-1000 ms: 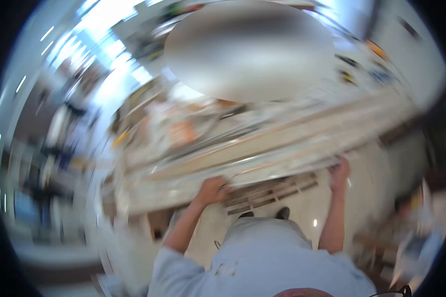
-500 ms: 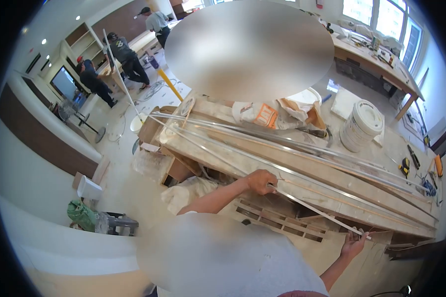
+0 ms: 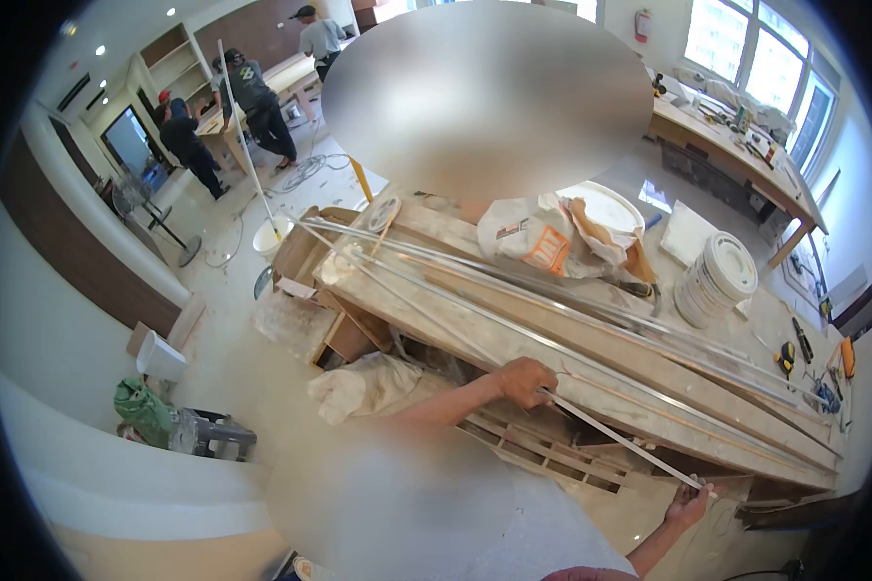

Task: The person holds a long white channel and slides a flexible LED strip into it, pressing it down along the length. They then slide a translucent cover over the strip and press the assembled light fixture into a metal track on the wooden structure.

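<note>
At the far left, a green bag [image 3: 143,412] sits just beside a grey stool [image 3: 221,438], with a white tub [image 3: 162,356] near them on the floor [image 3: 242,358]. Farther back, you can see people [image 3: 266,108] near a long white pole [image 3: 247,160] that leans up by a white bucket [image 3: 267,238]. A pale sack [image 3: 363,387] lies low by the front of the worktop [image 3: 455,315].

Your left hand [image 3: 528,382] is curled tight around the long thin strip [image 3: 625,439]. The strip goes over the worktop's left end, through this hand, and then slants down in front of the long side. Shiny bars [image 3: 528,329] lie behind it, and past them is a bag with orange print [image 3: 528,242]. Your right hand [image 3: 688,504] pinches the strip close to its right end, off the worktop's front edge. Next comes a white pail with a lid [image 3: 715,281]. At the far right, a yellow and black tool [image 3: 786,358] lies near an orange one [image 3: 848,357].
</note>
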Motion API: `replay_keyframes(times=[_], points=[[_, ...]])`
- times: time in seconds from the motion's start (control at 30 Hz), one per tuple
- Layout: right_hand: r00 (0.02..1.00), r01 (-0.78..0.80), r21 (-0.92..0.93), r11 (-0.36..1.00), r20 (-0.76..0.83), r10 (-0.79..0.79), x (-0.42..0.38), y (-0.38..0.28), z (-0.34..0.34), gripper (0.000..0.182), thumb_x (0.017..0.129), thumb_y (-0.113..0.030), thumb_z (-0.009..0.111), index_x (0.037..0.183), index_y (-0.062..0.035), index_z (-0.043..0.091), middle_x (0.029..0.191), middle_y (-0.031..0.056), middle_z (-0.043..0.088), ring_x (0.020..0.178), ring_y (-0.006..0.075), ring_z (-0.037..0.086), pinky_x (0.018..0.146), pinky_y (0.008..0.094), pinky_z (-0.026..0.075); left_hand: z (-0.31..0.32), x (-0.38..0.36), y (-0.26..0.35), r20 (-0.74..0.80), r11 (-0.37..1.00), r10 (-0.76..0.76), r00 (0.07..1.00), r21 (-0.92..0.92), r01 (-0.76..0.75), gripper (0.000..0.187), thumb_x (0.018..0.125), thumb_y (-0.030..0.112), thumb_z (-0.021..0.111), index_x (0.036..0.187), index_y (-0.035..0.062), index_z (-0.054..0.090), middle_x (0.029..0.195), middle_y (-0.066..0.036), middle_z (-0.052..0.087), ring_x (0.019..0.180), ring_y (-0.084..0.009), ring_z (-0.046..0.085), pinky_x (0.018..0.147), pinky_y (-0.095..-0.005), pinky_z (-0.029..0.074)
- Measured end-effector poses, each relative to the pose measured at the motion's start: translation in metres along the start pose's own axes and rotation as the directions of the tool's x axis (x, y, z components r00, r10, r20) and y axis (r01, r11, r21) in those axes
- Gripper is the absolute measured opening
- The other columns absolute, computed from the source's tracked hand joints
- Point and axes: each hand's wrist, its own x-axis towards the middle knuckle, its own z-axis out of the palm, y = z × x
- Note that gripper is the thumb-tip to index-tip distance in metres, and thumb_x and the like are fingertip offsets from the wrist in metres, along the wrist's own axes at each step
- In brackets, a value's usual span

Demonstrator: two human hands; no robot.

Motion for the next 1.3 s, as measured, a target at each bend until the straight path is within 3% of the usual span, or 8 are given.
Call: replay_keyframes(times=[0.5, 0.57, 0.83, 0.9, 0.97, 1.07, 1.1, 1.3], points=[[0.993, -0.046, -0.138, 0.989, -0.115, 0.03, -0.024, -0.009, 0.023, 0.043, 0.097, -0.039, 0.063, 0.123, -0.0052, 0.063, 0.108, 0.0051, 0.07, 0.094, 0.0172, 0.063, 0.081, 0.033, 0.051, 0.077, 0.043, 0.067, -0.032, 0.977, 0.05, 0.998, 0.211, -0.042, 0.029, 0.084, 0.033, 0.071, 0.101, 0.0102, 0.069, 0.099, -0.014, 0.067, 0.086, -0.0367, 0.069, 0.072, -0.0494, 0.055], [0.939, 0.179, -0.312, 0.933, -0.23, -0.257, -0.056, -0.025, 0.043, 0.023, 0.081, -0.009, 0.071, 0.099, 0.0023, 0.062, 0.077, 0.0136, 0.063, 0.053, 0.0219, 0.056, 0.041, 0.0337, 0.046, 0.086, 0.051, 0.07, -0.013, 0.982, 0.135, 0.991, 0.138, -0.132, 0.022, 0.086, 0.029, 0.067, 0.098, 0.0111, 0.068, 0.094, -0.014, 0.068, 0.083, -0.0382, 0.068, 0.069, -0.0503, 0.054], [0.863, 0.14, -0.435, 0.889, -0.386, -0.325, -0.021, -0.003, 0.017, 0.026, 0.091, -0.019, 0.068, 0.081, 0.0042, 0.061, 0.073, 0.011, 0.064, 0.055, 0.0206, 0.061, 0.041, 0.0365, 0.049, 0.085, 0.041, 0.064, -0.004, 0.992, 0.098, 0.995, 0.084, -0.097, 0.016, 0.085, 0.026, 0.066, 0.087, 0.0103, 0.067, 0.095, -0.013, 0.069, 0.087, -0.0349, 0.069, 0.074, -0.0487, 0.055], [0.889, 0.112, -0.607, 0.786, -0.293, -0.353, 0.057, 0.02, -0.051, 0.031, 0.09, -0.027, 0.071, 0.083, 0.0029, 0.064, 0.075, 0.0098, 0.067, 0.058, 0.0219, 0.064, 0.042, 0.0374, 0.051, 0.084, 0.038, 0.068, -0.015, 0.993, 0.094, 0.995, 0.071, -0.093, 0.015, 0.085, 0.026, 0.065, 0.086, 0.0104, 0.067, 0.095, -0.012, 0.07, 0.087, -0.0346, 0.069, 0.074, -0.0486, 0.055], [0.91, 0.01, -0.997, -0.076, 0.04, -0.413, 0.08, 0.022, -0.079, 0.039, 0.082, -0.043, 0.079, 0.098, -0.0077, 0.074, 0.078, 0.0124, 0.07, 0.06, 0.0306, 0.064, 0.049, 0.0451, 0.053, 0.078, 0.035, 0.076, 0.013, 0.989, 0.034, 0.999, 0.146, -0.036, 0.011, 0.083, 0.022, 0.064, 0.086, 0.0116, 0.068, 0.093, -0.011, 0.07, 0.087, -0.0343, 0.069, 0.074, -0.0488, 0.055], [0.938, 0.297, -0.422, 0.856, -0.036, -0.344, -0.062, -0.014, 0.06, 0.037, 0.093, -0.031, 0.065, 0.109, 0.0015, 0.071, 0.104, 0.0094, 0.069, 0.088, 0.0206, 0.067, 0.076, 0.0367, 0.052, 0.093, 0.043, 0.05, 0.016, 0.977, 0.091, 0.996, 0.19, -0.093, 0.017, 0.078, 0.021, 0.063, 0.091, 0.0132, 0.071, 0.097, -0.012, 0.071, 0.088, -0.0342, 0.069, 0.075, -0.0478, 0.055], [0.88, 0.445, -0.658, 0.608, 0.195, -0.433, -0.013, 0.005, 0.008, 0.04, 0.093, -0.033, 0.064, 0.113, 0.0015, 0.07, 0.103, 0.0099, 0.069, 0.089, 0.0213, 0.067, 0.078, 0.0368, 0.052, 0.075, 0.046, 0.06, 0.103, 0.982, 0.081, 0.991, 0.161, -0.097, 0.021, 0.079, 0.026, 0.063, 0.093, 0.0132, 0.072, 0.099, -0.012, 0.071, 0.088, -0.0338, 0.069, 0.074, -0.0469, 0.055], [0.962, 0.245, -0.025, 0.969, -0.118, -0.247, -0.064, -0.039, 0.041, 0.022, 0.097, -0.021, 0.059, 0.112, -0.0052, 0.063, 0.097, 0.01, 0.067, 0.078, 0.0205, 0.068, 0.071, 0.0369, 0.061, 0.053, 0.047, 0.07, -0.122, 0.962, 0.257, 0.959, 0.13, -0.241, 0.014, 0.088, 0.022, 0.066, 0.098, 0.0169, 0.076, 0.083, -0.01, 0.07, 0.072, -0.0305, 0.068, 0.061, -0.0415, 0.054]])
